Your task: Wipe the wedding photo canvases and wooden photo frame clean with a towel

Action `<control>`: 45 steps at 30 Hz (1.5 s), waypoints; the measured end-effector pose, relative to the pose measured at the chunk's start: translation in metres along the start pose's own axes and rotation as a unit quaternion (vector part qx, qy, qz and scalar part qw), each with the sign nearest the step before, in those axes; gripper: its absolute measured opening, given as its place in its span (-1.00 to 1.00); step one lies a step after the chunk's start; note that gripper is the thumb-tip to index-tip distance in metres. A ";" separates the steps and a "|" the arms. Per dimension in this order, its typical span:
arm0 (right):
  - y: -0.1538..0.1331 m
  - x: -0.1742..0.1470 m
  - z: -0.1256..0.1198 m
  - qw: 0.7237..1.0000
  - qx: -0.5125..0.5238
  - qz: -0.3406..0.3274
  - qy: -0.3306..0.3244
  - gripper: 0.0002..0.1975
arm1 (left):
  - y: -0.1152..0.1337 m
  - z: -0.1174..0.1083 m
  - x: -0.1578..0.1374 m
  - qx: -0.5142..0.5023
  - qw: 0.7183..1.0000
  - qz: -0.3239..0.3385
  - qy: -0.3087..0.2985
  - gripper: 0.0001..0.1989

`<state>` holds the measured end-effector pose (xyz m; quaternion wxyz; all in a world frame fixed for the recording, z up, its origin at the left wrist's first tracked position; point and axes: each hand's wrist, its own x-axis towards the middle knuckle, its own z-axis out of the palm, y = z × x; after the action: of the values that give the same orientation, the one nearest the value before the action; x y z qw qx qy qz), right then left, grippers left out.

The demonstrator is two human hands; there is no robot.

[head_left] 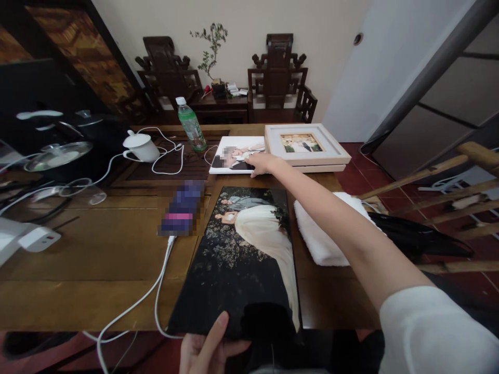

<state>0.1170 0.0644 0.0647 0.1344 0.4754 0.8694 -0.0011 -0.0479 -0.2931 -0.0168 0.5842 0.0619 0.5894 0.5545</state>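
Observation:
My left hand [208,345] grips the near edge of a large dark photo panel [234,275], thumb on top and fingers beneath. The panel shows a couple in wedding clothes and lies tilted sideways to me, its near end over the table's front edge. My right hand [263,163] reaches across to a smaller white-edged photo panel [228,165], its fingers closed at the near right part of that panel. Right beside it is a pale wooden picture frame [327,148] with a small wedding photo, stacked on another frame.
A white folded towel [323,234] lies under my right forearm. To the left are a phone [182,208] on a white cable, a green-labelled bottle [192,124], a lidded white cup [141,147], a clear tipped cup [83,191], a pot [58,156] and a charger [39,238].

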 end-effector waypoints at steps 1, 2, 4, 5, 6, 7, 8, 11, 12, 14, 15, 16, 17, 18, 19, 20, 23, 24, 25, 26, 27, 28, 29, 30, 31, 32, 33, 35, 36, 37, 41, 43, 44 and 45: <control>-0.001 -0.002 0.000 1.000 0.001 0.002 0.002 -0.48 | 0.002 0.002 -0.001 -0.001 1.000 0.004 0.003 -0.64; -0.003 -0.004 0.000 1.000 0.002 0.003 0.006 -0.50 | 0.004 0.004 -0.002 -0.002 1.000 0.005 0.004 -0.63; -0.005 -0.015 -0.003 1.000 0.004 0.002 0.021 -0.53 | 0.008 0.007 -0.002 0.000 1.000 -0.005 -0.004 -0.61; -0.006 -0.023 -0.006 0.999 0.009 -0.003 0.039 -0.56 | 0.009 0.007 -0.001 0.003 1.000 -0.014 -0.008 -0.59; -0.006 -0.034 -0.008 0.997 0.019 -0.013 0.067 -0.58 | 0.010 0.007 0.000 0.008 1.000 -0.024 -0.012 -0.57; -0.006 -0.049 -0.011 0.994 0.034 -0.025 0.104 -0.60 | 0.010 0.007 0.001 0.010 1.000 -0.026 -0.013 -0.54; -0.005 -0.066 -0.014 0.986 0.055 -0.040 0.149 -0.63 | 0.010 0.006 0.002 0.012 1.000 -0.021 -0.009 -0.51; -0.007 -0.136 -0.012 0.952 0.125 -0.081 0.268 -0.65 | 0.006 0.006 0.001 0.021 1.000 0.015 0.009 -0.41; -0.009 -0.164 -0.007 0.939 0.143 -0.092 0.300 -0.67 | 0.004 0.007 -0.001 0.025 0.999 0.034 0.012 -0.37; -0.017 -0.220 0.010 0.918 0.157 -0.086 0.353 -0.69 | 0.000 0.009 -0.005 0.023 0.997 0.075 0.010 -0.32; -0.022 -0.246 0.022 0.912 0.148 -0.088 0.371 -0.71 | -0.001 0.011 -0.007 0.016 0.996 0.090 0.007 -0.31; -0.028 -0.271 0.035 0.910 0.134 -0.087 0.383 -0.74 | -0.003 0.013 -0.009 0.008 0.995 0.099 0.008 -0.31; -0.035 -0.292 0.049 0.915 0.116 -0.084 0.376 -0.76 | -0.004 0.015 -0.010 0.000 0.995 0.102 0.011 -0.31; -0.041 -0.310 0.063 0.919 0.103 -0.079 0.372 -0.78 | -0.005 0.017 -0.010 -0.006 0.995 0.102 0.016 -0.32; -0.047 -0.323 0.076 0.920 0.094 -0.074 0.372 -0.78 | -0.005 0.019 -0.010 -0.010 0.994 0.103 0.019 -0.32; -0.053 -0.332 0.088 0.925 0.079 -0.067 0.366 -0.77 | -0.005 0.020 -0.010 -0.010 0.994 0.105 0.018 -0.32; -0.065 -0.335 0.111 0.942 0.029 -0.022 0.335 -0.74 | -0.002 0.025 -0.012 0.000 0.993 0.119 -0.007 -0.31; -0.068 -0.329 0.114 0.947 0.015 -0.004 0.320 -0.75 | 0.000 0.027 -0.013 0.011 0.992 0.122 -0.017 -0.31; -0.070 -0.322 0.116 0.952 0.004 0.010 0.305 -0.77 | 0.002 0.027 -0.015 0.022 0.991 0.126 -0.026 -0.31; -0.071 -0.313 0.117 0.957 -0.004 0.023 0.288 -0.80 | 0.005 0.028 -0.016 0.036 0.990 0.129 -0.034 -0.29; -0.072 -0.304 0.117 0.962 -0.008 0.034 0.272 -0.82 | 0.009 0.028 -0.017 0.049 0.989 0.135 -0.041 -0.28; -0.072 -0.295 0.116 0.965 -0.011 0.046 0.257 -0.82 | 0.012 0.028 -0.018 0.057 0.987 0.147 -0.039 -0.26; -0.072 -0.287 0.115 0.967 -0.012 0.062 0.246 -0.83 | 0.016 0.027 -0.019 0.062 0.985 0.155 -0.035 -0.25; -0.071 -0.281 0.114 0.968 -0.014 0.077 0.239 -0.85 | 0.020 0.025 -0.018 0.065 0.984 0.163 -0.030 -0.25; -0.069 -0.276 0.112 0.967 -0.015 0.090 0.236 -0.87 | 0.025 0.023 -0.018 0.066 0.983 0.169 -0.028 -0.26; -0.065 -0.273 0.111 0.965 -0.016 0.098 0.242 -0.90 | 0.029 0.021 -0.017 0.069 0.982 0.172 -0.030 -0.27; -0.059 -0.272 0.109 0.961 -0.016 0.100 0.256 -0.92 | 0.034 0.019 -0.016 0.072 0.981 0.177 -0.032 -0.28; -0.044 -0.277 0.105 0.941 0.004 0.101 0.323 -0.91 | 0.044 0.016 -0.014 0.076 0.979 0.180 -0.054 -0.33; -0.035 -0.283 0.103 0.919 0.024 0.110 0.377 -0.89 | 0.049 0.015 -0.012 0.078 0.979 0.178 -0.064 -0.37; -0.026 -0.290 0.099 0.890 0.046 0.124 0.436 -0.84 | 0.054 0.014 -0.009 0.083 0.979 0.172 -0.070 -0.40; 0.003 -0.323 0.079 0.799 0.078 0.141 0.579 -0.59 | 0.070 0.017 0.007 0.098 0.979 0.147 -0.100 -0.45; 0.011 -0.340 0.068 0.786 0.092 0.130 0.597 -0.62 | 0.075 0.022 0.017 0.100 0.978 0.128 -0.132 -0.48; 0.014 -0.348 0.062 0.781 0.112 0.133 0.600 -0.72 | 0.077 0.026 0.021 0.100 0.977 0.113 -0.150 -0.51; 0.017 -0.356 0.058 0.775 0.141 0.138 0.600 -0.84 | 0.079 0.031 0.026 0.095 0.976 0.102 -0.167 -0.53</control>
<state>0.3262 -0.2279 0.0947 -0.4842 0.5083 0.6891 0.1799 -0.0780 -0.2264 0.0339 0.6062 0.2683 0.5245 0.5343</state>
